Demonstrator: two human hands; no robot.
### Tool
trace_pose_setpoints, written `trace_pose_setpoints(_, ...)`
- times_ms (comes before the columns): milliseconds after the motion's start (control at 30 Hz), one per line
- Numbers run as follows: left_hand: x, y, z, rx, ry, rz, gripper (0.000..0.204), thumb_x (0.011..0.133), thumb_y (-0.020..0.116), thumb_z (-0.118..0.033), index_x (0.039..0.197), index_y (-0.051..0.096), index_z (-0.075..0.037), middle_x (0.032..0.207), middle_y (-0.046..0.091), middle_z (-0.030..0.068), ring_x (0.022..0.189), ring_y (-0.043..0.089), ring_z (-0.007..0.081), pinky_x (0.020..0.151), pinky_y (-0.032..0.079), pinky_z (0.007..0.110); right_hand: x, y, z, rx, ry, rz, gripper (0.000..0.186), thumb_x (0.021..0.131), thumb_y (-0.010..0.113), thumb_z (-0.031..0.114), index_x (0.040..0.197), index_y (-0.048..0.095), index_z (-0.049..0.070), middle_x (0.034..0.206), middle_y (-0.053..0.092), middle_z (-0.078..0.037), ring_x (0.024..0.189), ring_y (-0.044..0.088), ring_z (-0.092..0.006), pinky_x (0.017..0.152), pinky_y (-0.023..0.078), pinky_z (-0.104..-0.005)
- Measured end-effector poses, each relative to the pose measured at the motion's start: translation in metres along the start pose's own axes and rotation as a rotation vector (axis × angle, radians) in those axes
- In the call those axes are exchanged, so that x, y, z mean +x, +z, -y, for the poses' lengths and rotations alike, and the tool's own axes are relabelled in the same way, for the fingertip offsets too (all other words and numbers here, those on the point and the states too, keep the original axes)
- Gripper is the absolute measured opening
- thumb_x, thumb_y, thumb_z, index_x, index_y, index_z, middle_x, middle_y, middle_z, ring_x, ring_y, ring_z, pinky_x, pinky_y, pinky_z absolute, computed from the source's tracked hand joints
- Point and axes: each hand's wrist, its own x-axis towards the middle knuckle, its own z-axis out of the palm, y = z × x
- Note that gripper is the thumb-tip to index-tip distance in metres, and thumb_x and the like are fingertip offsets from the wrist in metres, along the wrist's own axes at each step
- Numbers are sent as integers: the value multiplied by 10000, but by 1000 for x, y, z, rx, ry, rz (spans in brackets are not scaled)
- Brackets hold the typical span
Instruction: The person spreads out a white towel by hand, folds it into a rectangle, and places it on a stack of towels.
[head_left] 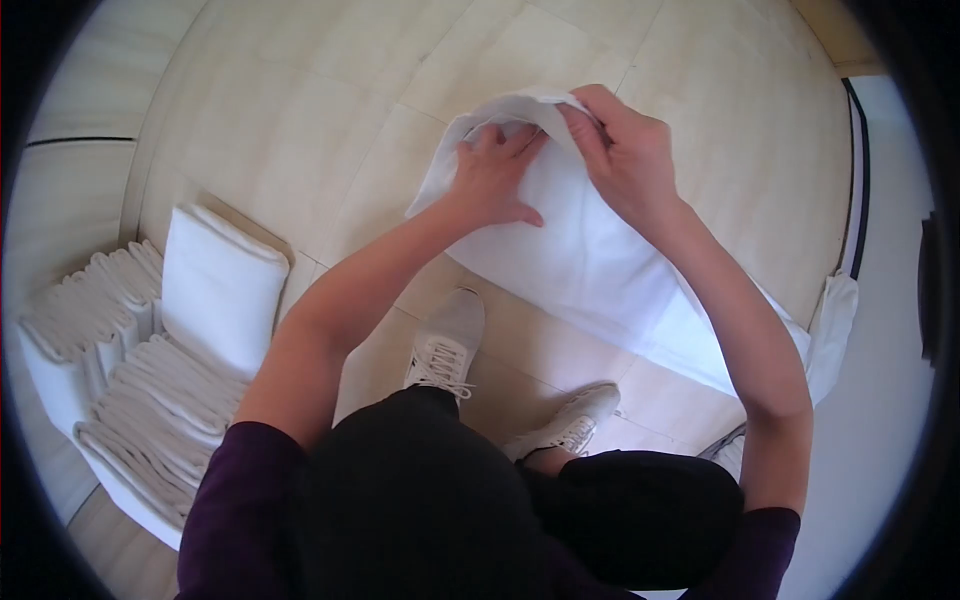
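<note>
A large white cloth (590,260) stretches from both hands down to the right, and its far edge curls up like an open fold. My right hand (625,150) pinches that raised edge between thumb and fingers. Under the curled rim, my left hand (490,180) lies against the inner side of the cloth with its fingers spread and thumb out. The left fingertips are partly hidden by the fold. The lower right part of the cloth passes behind my right forearm.
At the left, a white container (60,390) holds several folded white cloths (165,390) in rows. One folded white piece (220,285) leans upright beside them. My shoes (447,340) stand on the tiled floor (330,120). More white fabric (835,325) hangs at the right.
</note>
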Motion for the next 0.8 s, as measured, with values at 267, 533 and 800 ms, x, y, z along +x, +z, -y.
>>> trace_pose_setpoints(267,40,5,72,-512,-207,-349,317,877,725,-316,1086,722,-77,988,716,148,912,677,278,799,540,393,14,18,-29,-37,115,13,158,990,653,253,945,672,103,687,640,-148,604,612,-343,565,485,-431)
trace_pose_setpoints(533,-95,-2,101,-535,-538,-301,200,886,759,-199,835,654,-36,851,660,92,747,627,221,662,497,345,28,18,-49,176,315,-95,248,1026,632,274,976,708,43,605,509,-26,558,412,-119,540,395,-304)
trace_pose_setpoints(800,-110,22,88,-155,-455,-519,137,827,742,-18,947,682,-45,949,627,87,845,617,212,705,494,338,36,16,-35,179,288,-81,242,1026,640,267,981,713,41,605,507,-26,558,412,-118,537,389,-302)
